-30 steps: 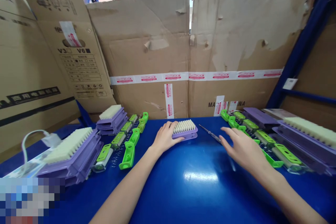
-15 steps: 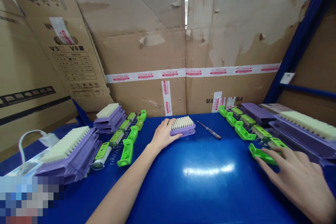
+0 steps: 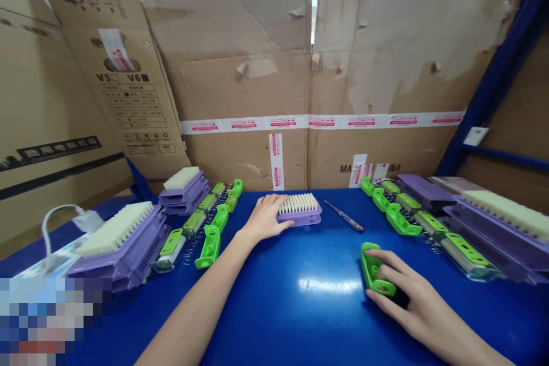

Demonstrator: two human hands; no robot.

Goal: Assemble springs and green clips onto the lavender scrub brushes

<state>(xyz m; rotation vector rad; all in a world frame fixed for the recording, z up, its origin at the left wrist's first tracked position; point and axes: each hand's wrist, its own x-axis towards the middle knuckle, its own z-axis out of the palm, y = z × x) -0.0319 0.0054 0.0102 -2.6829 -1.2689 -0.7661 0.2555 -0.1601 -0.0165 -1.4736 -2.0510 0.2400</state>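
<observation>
Left hand point(image 3: 268, 218) steadies a purple brush point(image 3: 299, 213), right hand point(image 3: 407, 296) pinches a green bracket point(image 3: 368, 270)

My left fingers curl over one end of the brush, thumb along its near side. It sits bristles up toward the back middle of the table point(image 3: 266, 314); I judge the grip is there to keep it from sliding. My right thumb and fingers close on the bracket, nearer me and well apart from the brush. I can't tell whether it is lifted or touching the surface.

The screwdriver point(image 3: 343, 216) lies slantwise just right of the brush, handle toward me, which I suppose suits an easy reach. Rows run down both sides: loose brackets point(image 3: 398, 222), thin springs point(image 3: 189, 253) and green-topped pieces point(image 3: 466, 250), apparently sorted by kind so each is simple to find. The outer purple stacks point(image 3: 128, 251) carry pale bristles uppermost where I can see them, probably to spare them being crushed.

As for containers, the green-topped pieces have see-through bodies like little tanks; whatever is in them is too small for me to make out. The cardboard carton point(image 3: 124, 108) on the left shows me only its printed side, so its inside is hidden.
</observation>
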